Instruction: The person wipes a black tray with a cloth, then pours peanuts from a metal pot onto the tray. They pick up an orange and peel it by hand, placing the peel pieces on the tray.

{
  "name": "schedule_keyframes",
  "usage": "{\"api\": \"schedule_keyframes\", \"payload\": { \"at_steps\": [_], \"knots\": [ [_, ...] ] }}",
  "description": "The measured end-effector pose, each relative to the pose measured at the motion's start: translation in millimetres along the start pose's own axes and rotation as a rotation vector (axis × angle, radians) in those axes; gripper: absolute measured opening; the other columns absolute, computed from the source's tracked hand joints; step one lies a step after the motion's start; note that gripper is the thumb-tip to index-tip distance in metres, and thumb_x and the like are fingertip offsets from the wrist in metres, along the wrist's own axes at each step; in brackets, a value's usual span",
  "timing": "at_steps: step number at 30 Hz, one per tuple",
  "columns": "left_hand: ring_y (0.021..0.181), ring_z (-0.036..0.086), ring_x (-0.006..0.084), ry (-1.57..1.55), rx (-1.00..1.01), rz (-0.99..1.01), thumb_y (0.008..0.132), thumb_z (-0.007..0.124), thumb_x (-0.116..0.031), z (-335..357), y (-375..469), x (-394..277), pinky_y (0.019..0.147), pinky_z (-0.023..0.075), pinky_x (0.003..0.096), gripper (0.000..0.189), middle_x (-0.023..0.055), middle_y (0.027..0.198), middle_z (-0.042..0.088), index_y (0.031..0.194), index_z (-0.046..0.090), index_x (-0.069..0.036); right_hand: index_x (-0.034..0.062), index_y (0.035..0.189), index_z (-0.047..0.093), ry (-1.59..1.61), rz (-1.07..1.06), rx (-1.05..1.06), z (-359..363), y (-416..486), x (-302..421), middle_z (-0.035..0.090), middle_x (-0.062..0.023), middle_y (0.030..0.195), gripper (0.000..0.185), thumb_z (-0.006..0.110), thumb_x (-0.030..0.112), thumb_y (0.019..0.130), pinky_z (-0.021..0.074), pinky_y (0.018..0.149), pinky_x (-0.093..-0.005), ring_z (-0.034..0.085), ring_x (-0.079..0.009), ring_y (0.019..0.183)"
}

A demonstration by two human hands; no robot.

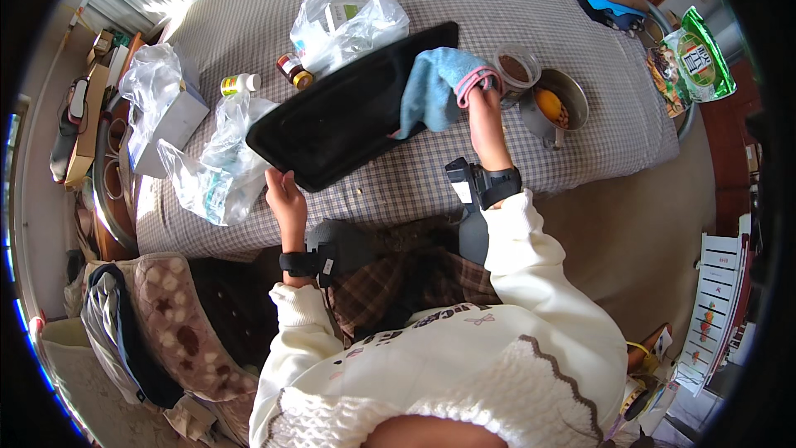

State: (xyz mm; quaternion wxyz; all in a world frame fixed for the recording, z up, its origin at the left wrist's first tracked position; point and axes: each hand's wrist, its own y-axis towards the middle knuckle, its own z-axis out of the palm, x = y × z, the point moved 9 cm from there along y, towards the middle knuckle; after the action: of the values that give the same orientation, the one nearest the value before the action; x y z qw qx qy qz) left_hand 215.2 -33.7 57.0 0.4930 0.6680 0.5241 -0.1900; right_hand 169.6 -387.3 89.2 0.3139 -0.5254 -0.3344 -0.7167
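A black rectangular tray (336, 118) lies at a slant over the checked tablecloth. At its near left corner, my left hand (286, 196) grips the edge. My right hand (483, 99) holds a blue cloth (435, 87) with pink edging against the tray's right end. Folds of the cloth hide most of the right fingers. Just right of that hand stand a clear plastic jar (517, 65) with brown contents and a metal pot (578, 96). An orange-yellow round item (548, 104) and several small brown pieces are inside the pot.
Plastic bags (348, 18) lie behind the tray, and another bag (227, 168) lies to its left. A white bottle (241, 83), a brown jar (294, 71) and a box (171, 124) stand on the checked tablecloth (410, 180). A green food packet (699, 59) sits at the right edge.
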Motion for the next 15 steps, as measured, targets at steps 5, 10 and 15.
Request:
{"api": "schedule_keyframes", "payload": {
  "at_steps": [5,10,15],
  "knots": [
    [0.049,0.035,0.0135,-0.025,0.05,-0.084,0.08,0.045,-0.003,-4,-5,2,0.046,0.032,0.0241,0.009,0.0072,0.056,0.041,0.076,0.039,0.0,-0.0032,0.077,0.053,-0.1,0.201,-0.095,-35,13,-64,0.05,-0.0033,0.07,0.023,0.045,0.018,0.075,0.0378,0.059,-0.0254,0.045,-0.0111,0.065],
    [0.052,0.027,0.0049,-0.196,0.114,-0.137,0.082,0.045,-0.008,-5,-5,12,0.044,0.0243,0.0196,0.013,-0.002,0.057,0.032,0.073,0.039,-0.001,-0.0027,0.103,0.047,-0.319,0.471,0.143,-31,-11,-117,0.051,-0.0139,0.097,0.044,0.043,0.032,0.077,0.0388,0.075,-0.0292,0.048,-0.0229,0.093],
    [0.055,0.024,0.0034,-0.286,0.196,-0.234,0.084,0.043,-0.01,5,-6,17,0.046,0.0209,0.0186,0.013,-0.0047,0.061,0.029,0.074,0.037,-0.003,0.0019,0.097,0.048,-0.227,0.607,0.323,-17,-34,-113,0.056,-0.0106,0.097,0.03,0.039,0.026,0.082,0.0429,0.054,-0.0227,0.058,-0.0178,0.078]
  ]
}}
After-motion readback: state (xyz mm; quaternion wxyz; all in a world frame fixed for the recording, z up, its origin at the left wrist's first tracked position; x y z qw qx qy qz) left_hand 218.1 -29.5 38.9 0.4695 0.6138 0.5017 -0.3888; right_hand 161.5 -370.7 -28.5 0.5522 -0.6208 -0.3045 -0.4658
